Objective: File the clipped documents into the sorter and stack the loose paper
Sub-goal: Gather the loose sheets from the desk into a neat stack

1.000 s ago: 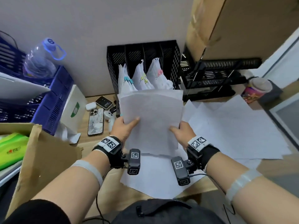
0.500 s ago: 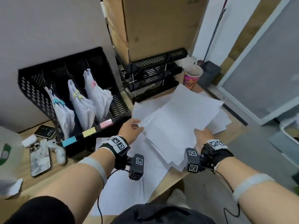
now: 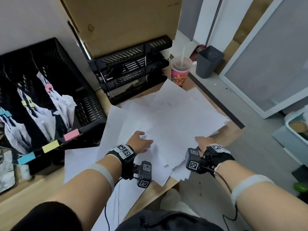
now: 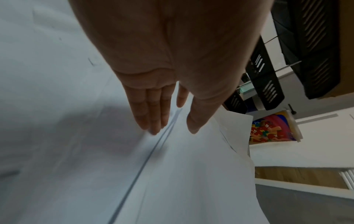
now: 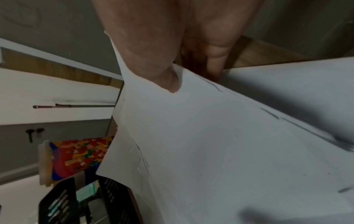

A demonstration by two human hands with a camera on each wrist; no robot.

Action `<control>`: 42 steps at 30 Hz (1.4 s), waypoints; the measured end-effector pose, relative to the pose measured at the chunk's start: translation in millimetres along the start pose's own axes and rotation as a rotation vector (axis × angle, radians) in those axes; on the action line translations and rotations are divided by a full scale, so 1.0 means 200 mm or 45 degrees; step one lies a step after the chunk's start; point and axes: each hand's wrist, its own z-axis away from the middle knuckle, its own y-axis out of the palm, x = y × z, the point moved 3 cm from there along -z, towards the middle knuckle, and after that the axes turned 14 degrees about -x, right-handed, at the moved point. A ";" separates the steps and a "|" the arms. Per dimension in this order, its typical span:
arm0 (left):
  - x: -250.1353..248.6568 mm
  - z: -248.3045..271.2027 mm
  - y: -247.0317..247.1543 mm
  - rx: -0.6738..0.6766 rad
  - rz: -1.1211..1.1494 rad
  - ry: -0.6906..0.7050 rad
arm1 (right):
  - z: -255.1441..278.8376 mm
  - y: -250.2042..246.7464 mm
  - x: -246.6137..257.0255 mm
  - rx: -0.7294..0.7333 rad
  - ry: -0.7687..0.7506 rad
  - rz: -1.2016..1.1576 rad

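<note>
A messy pile of loose white paper [image 3: 175, 117] covers the right part of the desk. My left hand [image 3: 146, 140] lies on its near left part with straight fingers [image 4: 153, 115] and holds nothing. At the pile's near right edge my right hand [image 3: 200, 142] pinches the sheets [image 5: 220, 144], thumb [image 5: 162, 72] on top and fingers underneath. To the left stands the black mesh sorter [image 3: 88, 105]. It holds three clipped documents: pink clip [image 3: 49, 87], yellow clip [image 3: 26, 103], blue clip [image 3: 5, 113].
Black stacked letter trays [image 3: 133, 70] under a cardboard box [image 3: 125, 22] stand behind the pile. A colourful cup with a straw [image 3: 180, 72] sits at the pile's far corner. More sheets [image 3: 80, 164] lie by my left forearm. The desk edge [image 3: 233, 130] and a grey bin [image 3: 209, 61] are on the right.
The sheets I held up with both hands in front of the sorter went down to the right onto the pile. My left hand let go and now lies flat on it.
</note>
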 end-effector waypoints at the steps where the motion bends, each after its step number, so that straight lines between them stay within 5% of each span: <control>1: -0.01 -0.01 0.02 -0.011 0.057 -0.023 | -0.03 0.00 0.00 -0.018 -0.005 0.033; 7: -0.02 -0.08 0.09 -0.117 0.178 -0.119 | -0.05 -0.06 0.03 -0.117 -0.169 0.246; 14: -0.11 -0.17 -0.05 -0.435 -0.513 0.214 | 0.00 -0.07 0.00 0.061 -0.330 0.364; 18: -0.11 -0.19 -0.07 -0.436 -0.783 0.286 | 0.07 -0.01 -0.07 0.147 -0.388 0.389; 22: -0.11 -0.18 -0.05 -0.457 -0.967 0.313 | 0.13 0.06 -0.13 0.029 -0.387 0.248; 28: -0.09 -0.12 -0.02 -0.207 -1.016 0.288 | 0.17 0.15 -0.15 0.075 -0.229 0.220; 34: -0.07 -0.10 -0.11 0.009 -0.687 0.418 | -0.11 0.25 -0.32 0.087 -0.212 0.145; 38: -0.08 -0.07 -0.20 0.027 -0.456 0.426 | 0.23 0.13 -0.13 -0.001 -0.171 0.191; 42: -0.07 -0.05 -0.30 0.040 -0.226 0.376 | 0.30 0.14 -0.09 0.033 -0.199 0.089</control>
